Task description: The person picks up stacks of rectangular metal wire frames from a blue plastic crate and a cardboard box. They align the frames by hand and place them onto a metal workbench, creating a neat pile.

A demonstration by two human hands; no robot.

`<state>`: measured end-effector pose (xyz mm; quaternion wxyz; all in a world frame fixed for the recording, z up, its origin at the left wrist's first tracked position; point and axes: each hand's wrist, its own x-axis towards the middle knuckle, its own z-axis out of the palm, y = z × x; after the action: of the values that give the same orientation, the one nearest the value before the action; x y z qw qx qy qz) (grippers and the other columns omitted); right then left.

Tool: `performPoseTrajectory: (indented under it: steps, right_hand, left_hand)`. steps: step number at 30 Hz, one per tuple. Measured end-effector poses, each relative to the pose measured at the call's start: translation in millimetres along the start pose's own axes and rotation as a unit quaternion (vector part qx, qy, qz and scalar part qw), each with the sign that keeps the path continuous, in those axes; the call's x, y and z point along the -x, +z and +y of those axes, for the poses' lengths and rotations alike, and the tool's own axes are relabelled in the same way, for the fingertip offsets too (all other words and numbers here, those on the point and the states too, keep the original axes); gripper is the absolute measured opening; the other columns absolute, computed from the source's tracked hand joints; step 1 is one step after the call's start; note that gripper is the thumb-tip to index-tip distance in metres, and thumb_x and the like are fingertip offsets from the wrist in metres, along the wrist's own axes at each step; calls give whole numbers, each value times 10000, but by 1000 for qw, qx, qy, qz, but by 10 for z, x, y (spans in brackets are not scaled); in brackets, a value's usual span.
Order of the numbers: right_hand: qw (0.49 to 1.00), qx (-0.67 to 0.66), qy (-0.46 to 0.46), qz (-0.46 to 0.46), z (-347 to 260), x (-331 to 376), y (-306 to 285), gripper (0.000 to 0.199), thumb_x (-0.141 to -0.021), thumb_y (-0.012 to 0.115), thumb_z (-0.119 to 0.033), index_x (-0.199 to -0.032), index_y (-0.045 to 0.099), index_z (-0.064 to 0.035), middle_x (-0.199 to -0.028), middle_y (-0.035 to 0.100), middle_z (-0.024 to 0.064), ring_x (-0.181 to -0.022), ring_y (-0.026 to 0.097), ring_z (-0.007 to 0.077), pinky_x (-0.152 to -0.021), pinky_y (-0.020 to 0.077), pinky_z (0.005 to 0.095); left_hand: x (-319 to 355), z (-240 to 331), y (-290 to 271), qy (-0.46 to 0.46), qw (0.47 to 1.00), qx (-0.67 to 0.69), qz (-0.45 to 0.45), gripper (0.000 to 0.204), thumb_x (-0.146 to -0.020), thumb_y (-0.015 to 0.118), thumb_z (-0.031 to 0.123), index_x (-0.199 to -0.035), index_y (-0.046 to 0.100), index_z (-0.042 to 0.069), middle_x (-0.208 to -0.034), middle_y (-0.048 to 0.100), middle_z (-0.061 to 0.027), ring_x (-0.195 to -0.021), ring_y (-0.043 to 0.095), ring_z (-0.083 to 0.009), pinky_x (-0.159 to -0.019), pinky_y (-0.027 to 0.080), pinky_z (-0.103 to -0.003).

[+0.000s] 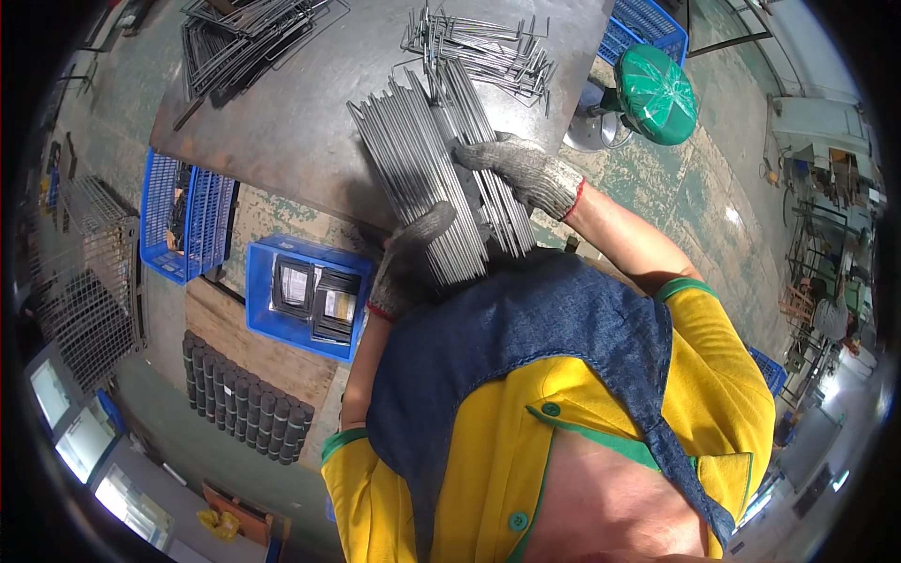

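A wide bundle of straight grey metal rods (413,159) lies at the table's near edge, its near end close to my apron. My left hand (410,253), in a grey knit glove, grips its near left side with the thumb across the top; the other fingers are mostly hidden. To its right, a narrower bundle of rods (502,211) lies at a slight angle. Around it my gloved right hand (526,171) is closed, thumb towards the gap between the bundles. The rods' far ends are uneven and touch a pile of bent wire pieces (488,52).
Bent wire frames (239,42) are heaped at the far left of the metal table (282,141). Blue crates (305,291) stand below on the left, near dark rolls (249,399). A green-topped stool (657,94) is beyond the table's right edge.
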<state>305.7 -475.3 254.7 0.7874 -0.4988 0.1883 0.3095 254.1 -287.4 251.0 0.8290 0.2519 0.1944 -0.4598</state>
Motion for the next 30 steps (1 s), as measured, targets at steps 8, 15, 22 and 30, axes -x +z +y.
performPoseTrajectory:
  steps: [8,15,22,30]
  right_hand:
    - [1000,16,-8,-24,219,-201,-261,339,-838,588,-217,-1067,570,32,-985,617,113,-859,597,149,-749,495,258]
    - [999,42,1,-26,75,-75,-181,270,-849,571,-159,-1038,583,33,-945,627,104,-852,605,158,-757,505,270]
    - [933,-310,76,-167,80,-8,-219,330,-872,544,-223,-1108,528,7,-1055,600,115,-947,594,211,-819,503,327]
    - [987,-131,39,-81,32,62,-141,238,-870,546,-195,-979,539,17,-710,609,123,-569,619,168,-493,539,289]
  left_hand:
    - [37,4,68,-7,1000,11,13,372,-849,540,267,-1114,508,7,-985,594,-120,-876,601,-219,-786,505,-338]
    - [-98,-82,-270,-13,1000,19,-3,357,-881,494,238,-1145,497,-2,-1056,581,-125,-932,592,-210,-815,504,-338]
    - [-17,-28,-92,8,999,-18,-26,370,-887,483,214,-1188,469,-2,-1081,574,-118,-959,581,-186,-840,488,-313]
    - [-69,-65,-210,146,939,-312,3,329,-883,445,137,-1185,516,27,-1087,587,-107,-963,581,-181,-858,465,-296]
